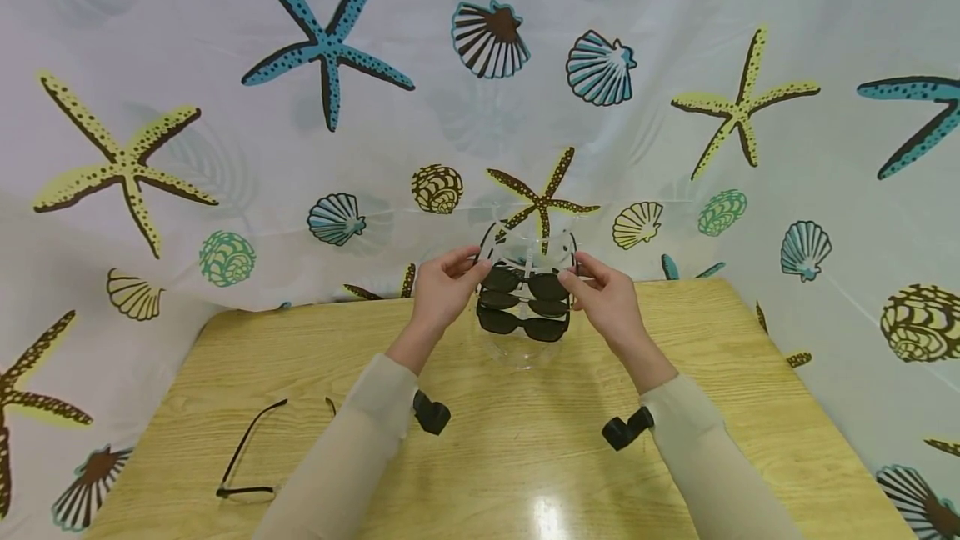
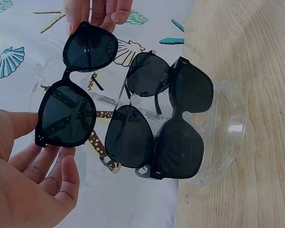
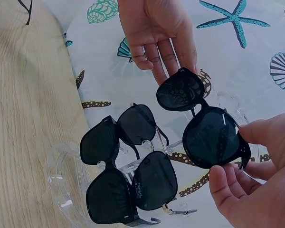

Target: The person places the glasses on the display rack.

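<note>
A black pair of sunglasses [image 2: 66, 116] is held between my two hands, one at each end of its frame. My left hand [image 1: 444, 292] pinches the left end with thumb and fingers. The right hand [image 1: 611, 300] grips the opposite end near the hinge, as the right wrist view shows. They are at the upper part of a clear plastic display stand [image 2: 236, 121]. Lower on that stand hang thin-rimmed sunglasses [image 2: 128, 137] with metal temples, and below them thick black sunglasses [image 3: 109, 199]. Both lower pairs have dark lenses and sit one under the other.
A pair of thin dark-framed eyeglasses [image 1: 243, 491] lies on the wooden table [image 1: 540, 440] at the front left, partly hidden by my left sleeve. Behind the table hangs a white curtain [image 1: 420, 123] printed with starfish and shells.
</note>
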A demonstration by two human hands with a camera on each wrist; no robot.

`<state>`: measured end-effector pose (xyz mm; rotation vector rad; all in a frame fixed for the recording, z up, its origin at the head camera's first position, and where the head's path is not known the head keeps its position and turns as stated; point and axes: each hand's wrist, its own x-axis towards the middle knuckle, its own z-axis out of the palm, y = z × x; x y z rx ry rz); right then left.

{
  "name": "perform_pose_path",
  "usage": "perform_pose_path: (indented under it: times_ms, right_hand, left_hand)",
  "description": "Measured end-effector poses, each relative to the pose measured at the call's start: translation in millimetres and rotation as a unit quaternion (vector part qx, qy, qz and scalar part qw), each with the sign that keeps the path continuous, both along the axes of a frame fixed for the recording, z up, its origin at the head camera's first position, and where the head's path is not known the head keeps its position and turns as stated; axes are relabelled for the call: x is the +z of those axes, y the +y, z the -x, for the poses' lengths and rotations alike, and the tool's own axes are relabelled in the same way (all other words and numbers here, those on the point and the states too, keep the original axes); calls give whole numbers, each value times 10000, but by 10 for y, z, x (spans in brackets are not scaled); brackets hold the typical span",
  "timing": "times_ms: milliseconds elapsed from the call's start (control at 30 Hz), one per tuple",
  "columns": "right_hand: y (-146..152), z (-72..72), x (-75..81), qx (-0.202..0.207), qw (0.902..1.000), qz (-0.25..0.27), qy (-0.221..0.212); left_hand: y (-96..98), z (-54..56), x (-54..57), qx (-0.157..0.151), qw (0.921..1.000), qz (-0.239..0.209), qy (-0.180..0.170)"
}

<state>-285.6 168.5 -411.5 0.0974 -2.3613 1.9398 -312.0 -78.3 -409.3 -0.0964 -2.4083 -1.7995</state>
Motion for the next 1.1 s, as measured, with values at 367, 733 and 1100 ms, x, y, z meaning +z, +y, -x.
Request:
perform_pose_path:
  times_ms: [367,733,1100]
  right_hand:
    - [27,62,19,-49,10000,-57,-17]
    - [24,123,11,-44,9997,-227,14]
    - [27,151,-28,-21,9998,-158,-105]
  left_hand:
    - [32,36,62,-36,10000,65,-40]
    - [50,95,48,-62,9999,56,-146]
    - [45,139,16,-60,9997,18,-225]
